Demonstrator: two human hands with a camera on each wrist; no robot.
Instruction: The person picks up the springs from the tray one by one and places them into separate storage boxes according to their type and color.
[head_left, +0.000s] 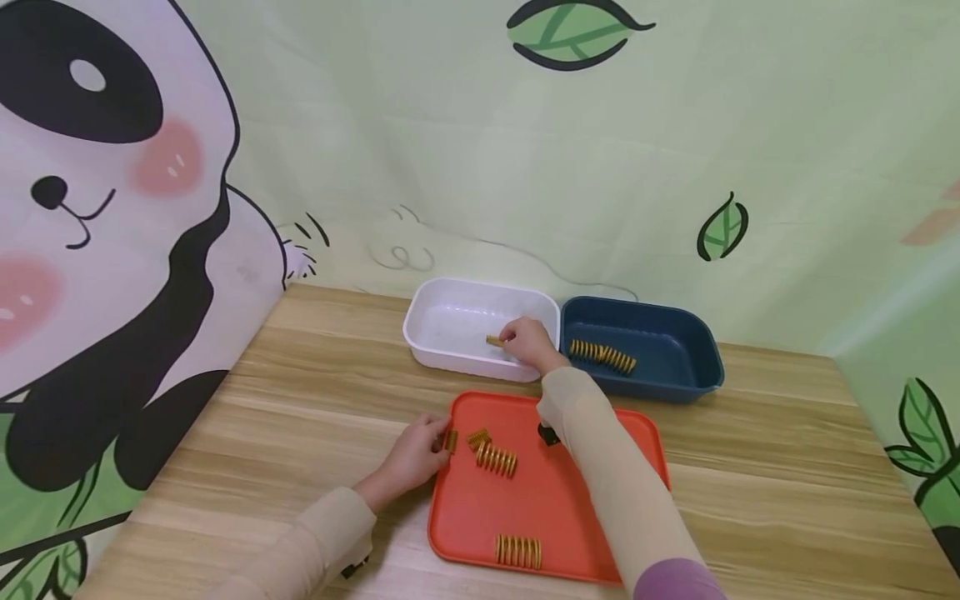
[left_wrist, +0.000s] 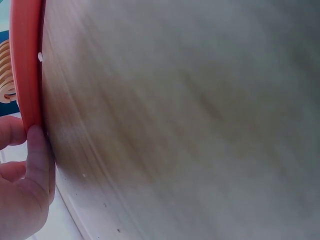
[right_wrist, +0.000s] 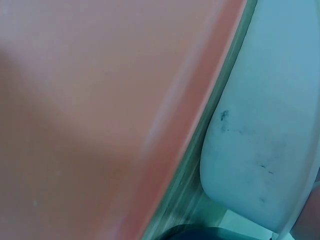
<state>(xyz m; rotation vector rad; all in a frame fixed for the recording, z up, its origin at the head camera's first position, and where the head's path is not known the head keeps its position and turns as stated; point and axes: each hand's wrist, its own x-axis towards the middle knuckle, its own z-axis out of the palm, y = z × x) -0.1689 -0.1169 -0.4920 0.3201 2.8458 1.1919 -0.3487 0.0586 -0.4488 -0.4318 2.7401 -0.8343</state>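
Note:
My right hand (head_left: 531,342) pinches a small gold coil spring (head_left: 493,341) low inside the white bin (head_left: 442,357). At the left edge of the red tray (head_left: 570,500), my left hand (head_left: 411,454) grips the rim between thumb and fingers (left_wrist: 39,160). Just inside that rim, by the fingertips, lies a short spring (head_left: 452,442). Another short spring (head_left: 478,439) touches a larger gold spring (head_left: 497,460) on the tray. One more large spring (head_left: 518,552) lies near the tray's front edge. In the right wrist view only a sliver of the hand shows.
A dark blue bin (head_left: 678,379) stands against the white bin's right side, with two large gold springs (head_left: 592,350) in it. Both bins are behind the tray on the wooden table (head_left: 330,358). A printed cloth wall (head_left: 420,150) rises at the back.

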